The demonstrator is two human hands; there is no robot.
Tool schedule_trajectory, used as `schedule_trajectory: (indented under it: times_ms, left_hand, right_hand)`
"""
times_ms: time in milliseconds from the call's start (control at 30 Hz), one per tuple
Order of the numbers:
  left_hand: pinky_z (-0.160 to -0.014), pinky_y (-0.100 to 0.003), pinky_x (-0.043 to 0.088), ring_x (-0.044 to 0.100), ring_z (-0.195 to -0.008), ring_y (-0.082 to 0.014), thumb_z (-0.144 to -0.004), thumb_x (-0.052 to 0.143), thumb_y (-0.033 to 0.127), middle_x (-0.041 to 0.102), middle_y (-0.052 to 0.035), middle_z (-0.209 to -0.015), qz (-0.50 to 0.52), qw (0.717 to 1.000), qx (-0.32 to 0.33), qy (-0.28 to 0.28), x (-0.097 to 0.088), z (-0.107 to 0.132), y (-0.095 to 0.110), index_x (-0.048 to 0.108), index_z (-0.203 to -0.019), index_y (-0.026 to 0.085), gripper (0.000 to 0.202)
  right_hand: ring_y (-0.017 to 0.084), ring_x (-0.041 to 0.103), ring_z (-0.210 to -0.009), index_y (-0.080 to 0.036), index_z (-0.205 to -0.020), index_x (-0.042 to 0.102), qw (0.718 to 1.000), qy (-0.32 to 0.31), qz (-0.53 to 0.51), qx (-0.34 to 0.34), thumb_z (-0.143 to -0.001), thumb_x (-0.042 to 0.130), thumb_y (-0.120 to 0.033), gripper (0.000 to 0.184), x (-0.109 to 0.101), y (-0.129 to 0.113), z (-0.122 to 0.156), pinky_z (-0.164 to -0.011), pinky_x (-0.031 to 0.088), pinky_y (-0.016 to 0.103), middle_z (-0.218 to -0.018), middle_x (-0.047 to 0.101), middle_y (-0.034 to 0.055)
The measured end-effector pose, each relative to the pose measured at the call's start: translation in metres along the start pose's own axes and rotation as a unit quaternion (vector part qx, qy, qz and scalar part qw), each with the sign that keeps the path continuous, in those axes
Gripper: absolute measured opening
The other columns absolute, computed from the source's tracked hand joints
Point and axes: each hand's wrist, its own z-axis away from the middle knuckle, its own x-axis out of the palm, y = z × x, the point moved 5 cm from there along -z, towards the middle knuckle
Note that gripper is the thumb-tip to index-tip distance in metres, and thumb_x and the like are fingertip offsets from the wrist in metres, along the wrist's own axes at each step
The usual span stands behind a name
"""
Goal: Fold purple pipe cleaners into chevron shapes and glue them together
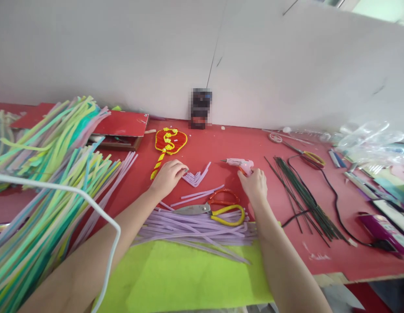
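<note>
My left hand (169, 177) is closed, with its fingertips pinched at the left end of a V-shaped piece of bent lilac pipe cleaners (196, 179) on the red table. My right hand (255, 184) wraps round the handle of a pink glue gun (238, 162), whose nozzle points left. Between my arms, scissors (192, 209) with one red and one yellow handle lie across a pile of lilac pipe cleaners (189, 230). Two or so loose lilac pieces (197, 195) lie just above the scissors. A red and yellow fan-shaped pipe-cleaner piece (171, 141) lies beyond my left hand.
Big bundles of coloured pipe cleaners (52, 208) fill the left, with a white bar (91, 202) in front. Dark green stems (306, 204), a black cord (335, 202), more scissors (311, 158) and a purple box (381, 230) lie right. Green cloth (189, 278) covers the near edge.
</note>
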Motion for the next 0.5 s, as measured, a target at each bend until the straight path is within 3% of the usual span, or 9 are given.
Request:
schedule_trajectory:
  times_ms: [167, 300, 400, 500]
  left_hand:
    - [-0.086, -0.035, 0.047, 0.060, -0.089, -0.0179, -0.089, 0.050, 0.022, 0.064, -0.0042, -0.091, 0.001, 1.000, -0.002, -0.005, 0.002, 0.000, -0.001, 0.063, -0.092, 0.019, 0.014]
    - [-0.088, -0.036, 0.047, 0.059, -0.091, -0.0178, -0.088, 0.050, 0.024, 0.064, -0.0044, -0.092, 0.018, 1.000, -0.005, -0.009, 0.002, 0.000, -0.001, 0.063, -0.093, 0.018, 0.015]
    - [-0.089, -0.036, 0.047, 0.060, -0.093, -0.0174, -0.089, 0.048, 0.027, 0.064, -0.0044, -0.094, 0.060, 0.998, -0.026, -0.005, 0.000, 0.000, -0.003, 0.063, -0.094, 0.019, 0.018]
    - [-0.094, -0.037, 0.047, 0.060, -0.099, -0.0177, -0.087, 0.048, 0.027, 0.063, -0.0054, -0.100, 0.099, 0.994, -0.047, -0.005, -0.002, -0.001, -0.004, 0.063, -0.098, 0.019, 0.020]
  right_hand:
    - [0.036, 0.053, -0.101, -0.011, -0.098, 0.056, 0.999, 0.031, 0.016, 0.003, -0.075, 0.053, -0.051, 0.046, 0.005, 0.007, -0.001, -0.082, 0.042, 0.051, -0.102, 0.058, 0.0226]
    - [0.039, 0.050, -0.104, -0.011, -0.107, 0.055, 0.998, 0.065, 0.025, 0.000, -0.073, 0.057, -0.056, 0.057, -0.010, -0.001, 0.003, -0.083, 0.039, 0.056, -0.110, 0.054, 0.0241]
    - [0.034, 0.048, -0.106, -0.016, -0.108, 0.056, 0.989, 0.133, -0.011, -0.055, -0.080, 0.052, -0.050, 0.044, -0.027, -0.019, 0.011, -0.085, 0.039, 0.053, -0.110, 0.054, 0.0190]
    - [0.026, 0.051, -0.100, -0.019, -0.099, 0.060, 0.977, 0.096, -0.069, -0.177, -0.086, 0.045, -0.033, 0.024, -0.025, -0.046, 0.023, -0.089, 0.040, 0.046, -0.099, 0.058, 0.0117]
